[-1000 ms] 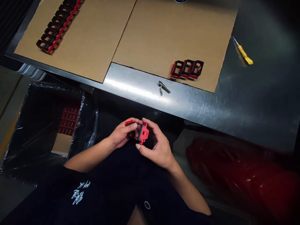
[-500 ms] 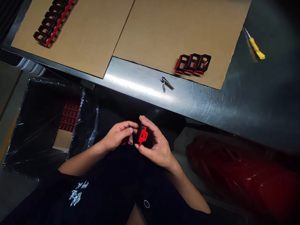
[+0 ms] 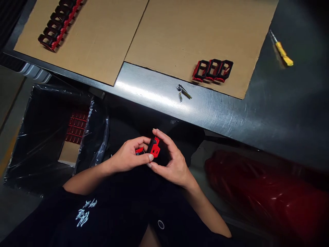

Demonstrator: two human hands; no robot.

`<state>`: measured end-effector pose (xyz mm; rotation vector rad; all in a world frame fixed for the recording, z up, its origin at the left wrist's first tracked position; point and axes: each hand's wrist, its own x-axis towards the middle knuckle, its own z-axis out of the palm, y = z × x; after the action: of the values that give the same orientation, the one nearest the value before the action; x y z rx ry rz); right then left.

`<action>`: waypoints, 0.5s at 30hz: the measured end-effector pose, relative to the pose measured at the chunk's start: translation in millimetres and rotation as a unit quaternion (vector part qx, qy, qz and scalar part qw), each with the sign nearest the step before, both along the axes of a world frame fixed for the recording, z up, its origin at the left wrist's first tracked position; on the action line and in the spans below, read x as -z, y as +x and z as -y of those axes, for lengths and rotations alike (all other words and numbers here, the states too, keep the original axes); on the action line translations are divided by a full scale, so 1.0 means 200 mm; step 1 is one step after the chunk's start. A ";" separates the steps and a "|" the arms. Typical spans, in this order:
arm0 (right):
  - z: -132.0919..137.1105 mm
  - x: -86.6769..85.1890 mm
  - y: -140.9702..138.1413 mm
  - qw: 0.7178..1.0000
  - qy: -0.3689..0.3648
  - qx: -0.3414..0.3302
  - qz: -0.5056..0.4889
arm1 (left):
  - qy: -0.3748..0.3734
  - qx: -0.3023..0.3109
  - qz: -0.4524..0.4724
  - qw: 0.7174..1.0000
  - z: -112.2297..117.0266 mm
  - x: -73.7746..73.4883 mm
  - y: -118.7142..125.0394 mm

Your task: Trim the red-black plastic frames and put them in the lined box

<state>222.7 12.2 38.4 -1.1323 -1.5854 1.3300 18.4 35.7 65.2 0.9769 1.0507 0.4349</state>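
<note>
Over my lap, below the table edge, both hands meet on a small red and black plastic part (image 3: 154, 147). My right hand (image 3: 171, 163) pinches it between thumb and fingers. My left hand (image 3: 128, 156) closes on its left side, thumb pressed under it, with a second red piece (image 3: 139, 150) showing between its fingers. On the cardboard (image 3: 164, 37) stand three joined red and black frames (image 3: 212, 70). A long row of the same frames (image 3: 58, 22) lies at the far left.
A small metal clip (image 3: 183, 92) lies on the steel table (image 3: 231, 109). A yellow-handled tool (image 3: 282, 51) rests at the right. A box lined with black plastic (image 3: 46, 133) holds red parts at my left. A red plastic bag (image 3: 267, 192) sits at my right.
My left thumb has moved under the part and my left fingers have curled in round it. The part has turned slightly in my right hand. The view has shifted a little.
</note>
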 end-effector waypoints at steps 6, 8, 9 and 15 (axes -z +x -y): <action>0.00 -0.01 0.09 0.983 -0.135 0.054 -0.114 | -0.020 -0.012 0.020 1.000 0.02 0.02 -0.01; 0.00 -0.01 0.08 0.971 -0.178 0.047 -0.153 | -0.006 -0.021 0.009 1.000 0.03 0.04 -0.01; 0.00 -0.02 0.07 0.965 -0.197 0.039 -0.166 | 0.008 -0.022 -0.003 1.000 0.03 0.04 -0.01; -0.01 -0.04 -0.04 0.962 -0.240 0.063 -0.118 | 0.094 0.046 -0.096 0.990 0.04 0.04 -0.01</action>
<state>214.2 14.1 45.9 -1.2737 -1.0269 1.7439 16.6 27.7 57.3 1.2500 1.1458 0.3747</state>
